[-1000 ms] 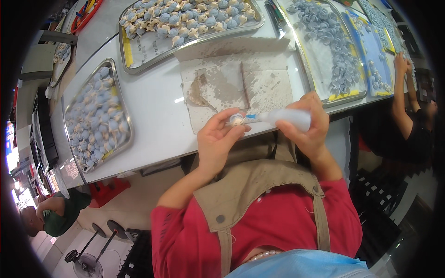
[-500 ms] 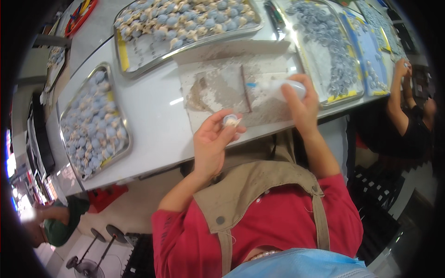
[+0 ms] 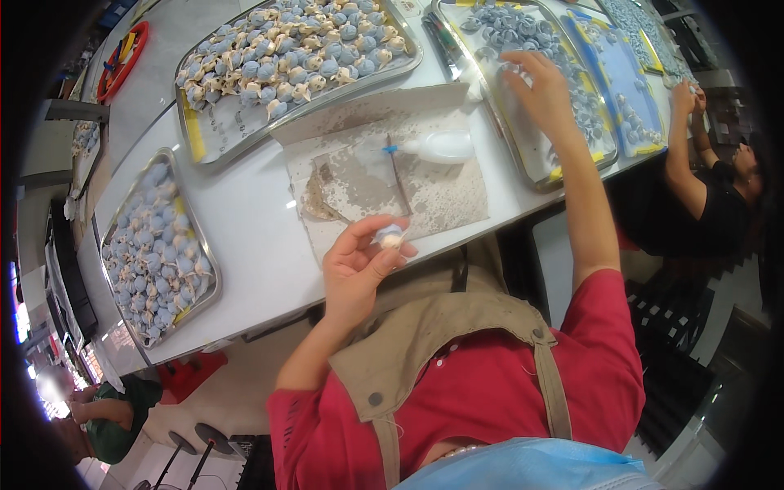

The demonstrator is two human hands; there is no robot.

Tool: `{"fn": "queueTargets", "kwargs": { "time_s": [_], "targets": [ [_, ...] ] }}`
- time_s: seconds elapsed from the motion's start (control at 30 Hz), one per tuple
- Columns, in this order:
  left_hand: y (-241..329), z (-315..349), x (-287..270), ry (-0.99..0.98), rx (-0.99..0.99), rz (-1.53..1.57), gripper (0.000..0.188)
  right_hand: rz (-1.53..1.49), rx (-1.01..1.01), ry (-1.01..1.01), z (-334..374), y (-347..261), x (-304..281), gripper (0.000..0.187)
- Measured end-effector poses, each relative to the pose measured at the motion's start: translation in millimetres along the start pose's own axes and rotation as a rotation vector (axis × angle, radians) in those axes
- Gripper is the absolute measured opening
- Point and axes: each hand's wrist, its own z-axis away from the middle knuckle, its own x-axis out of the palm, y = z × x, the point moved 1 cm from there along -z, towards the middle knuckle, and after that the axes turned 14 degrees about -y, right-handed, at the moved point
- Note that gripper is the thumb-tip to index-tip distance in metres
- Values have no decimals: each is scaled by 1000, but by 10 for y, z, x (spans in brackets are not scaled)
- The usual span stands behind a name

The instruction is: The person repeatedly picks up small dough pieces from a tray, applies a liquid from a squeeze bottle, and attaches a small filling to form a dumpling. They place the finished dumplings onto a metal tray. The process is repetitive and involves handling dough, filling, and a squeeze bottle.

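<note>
My left hand (image 3: 355, 269) is closed on a small cream-and-blue-grey figure piece (image 3: 391, 237), pinched between thumb and fingers above the table's front edge. Out over the right-hand metal tray (image 3: 531, 167), my right hand (image 3: 541, 94) reaches with bent fingers and thumb apart; I make out nothing between them. Loose blue-grey cup-shaped pieces (image 3: 535, 33) lie in that tray, close around the fingertips. A white squeeze bottle (image 3: 447, 147) with a blue tip rests on its side on a stained cardboard sheet (image 3: 445, 192) between my hands.
A large metal tray (image 3: 214, 147) of cream-and-blue-grey pieces stands at the back left. Another filled tray (image 3: 214, 282) sits at the left. Past the right tray are a blue tray (image 3: 633, 90) and a co-worker's hands (image 3: 688, 96). A red round container (image 3: 142, 49) is far left.
My right hand has let go of the bottle, which now lies on the cardboard, and has moved up and right over the tray. My left hand keeps the small piece.
</note>
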Motion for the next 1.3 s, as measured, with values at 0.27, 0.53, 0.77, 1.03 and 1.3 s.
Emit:
{"fn": "queueTargets", "kwargs": {
  "time_s": [0.27, 0.53, 0.77, 1.03, 1.3],
  "targets": [
    [-73, -51, 109, 49, 61, -69, 44, -862, 163, -110, 235, -535, -28, 19],
    [-94, -72, 156, 11, 135, -218, 48, -2037, 510, -584, 1096, -1563, 328, 21],
    [-64, 0, 146, 81, 194, -201, 41, -874, -138, -139, 1073, -1717, 325, 25],
    [-30, 58, 115, 98, 196, -219, 42, -531, -405, 36, 1031, -1796, 352, 37],
    [-69, 52, 116, 113, 175, -318, 40, -489, -399, 23, 1085, -1747, 313, 34]
  ]
}}
